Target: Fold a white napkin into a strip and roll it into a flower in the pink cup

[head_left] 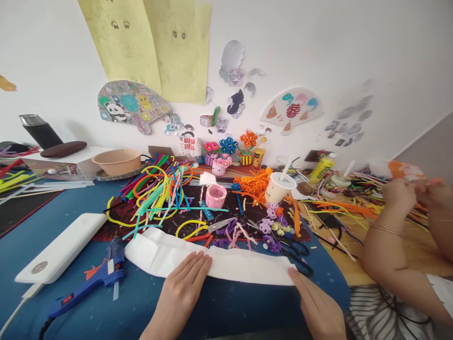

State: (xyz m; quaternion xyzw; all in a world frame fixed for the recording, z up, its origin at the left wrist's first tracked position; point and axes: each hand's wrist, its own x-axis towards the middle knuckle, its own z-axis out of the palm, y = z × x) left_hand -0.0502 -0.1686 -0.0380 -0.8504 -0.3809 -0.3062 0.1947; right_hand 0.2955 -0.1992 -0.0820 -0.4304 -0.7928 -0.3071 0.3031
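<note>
Your left hand (183,284) and right hand (318,302) are both bare, with slim, tapering fingers (201,264) held to gently rounded knuckles; your left wrist (160,322) is uncovered too, and your nails are too blurred to tell.

A long, soft-looking white strip (244,265), apparently folded paper or tissue, lies stretched out along the near side of the blue tabletop (244,307), centred at roughly six o'clock in the view, with one end toward eight o'clock and the other toward five. The eight o'clock end is the broader, where an overlapping layer shows a slanting edge and faint creases, while the five o'clock end narrows slightly to a corner. Its surface is plain and a little wrinkled, and its near edge bows gently toward six o'clock.
</note>
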